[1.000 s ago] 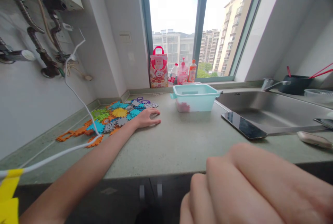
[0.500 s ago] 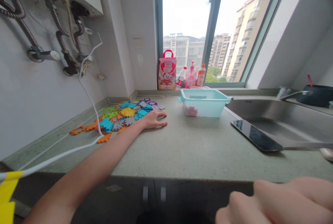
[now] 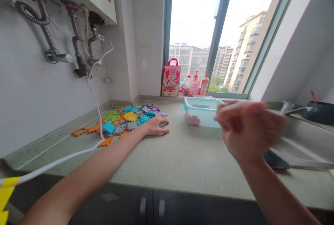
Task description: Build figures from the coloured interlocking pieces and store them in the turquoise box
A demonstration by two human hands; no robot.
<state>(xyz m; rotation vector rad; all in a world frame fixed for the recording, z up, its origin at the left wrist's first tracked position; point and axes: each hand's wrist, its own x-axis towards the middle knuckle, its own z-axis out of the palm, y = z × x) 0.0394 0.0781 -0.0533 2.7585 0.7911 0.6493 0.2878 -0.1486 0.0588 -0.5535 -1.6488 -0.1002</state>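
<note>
My left hand (image 3: 156, 126) lies on the countertop, thumb and fingers apart, with nothing in it. It is right beside a pile of colourful interlocking toy pieces (image 3: 130, 116) in orange, blue, yellow, green, grey and purple. Raised over the right part of the counter, my right hand (image 3: 249, 129) has its fingers curled in and is blurred by motion. I see no object in it. The light teal plastic basin (image 3: 202, 116) stands behind it, its right end hidden by the hand. Pinkish pieces (image 3: 193, 119) show through the basin's wall.
A white cable (image 3: 97, 113) hangs across the left of the countertop (image 3: 182, 162). A phone (image 3: 276, 160), partly hidden, lies by the steel sink (image 3: 305, 141). A pink bag (image 3: 171, 82) and several bottles (image 3: 194, 85) stand by the window. Pipes (image 3: 75, 40) run along the left wall.
My right hand has risen from the lower right edge to the front of the basin's right end. My left hand stays by the pieces. The view has tilted slightly up and left.
</note>
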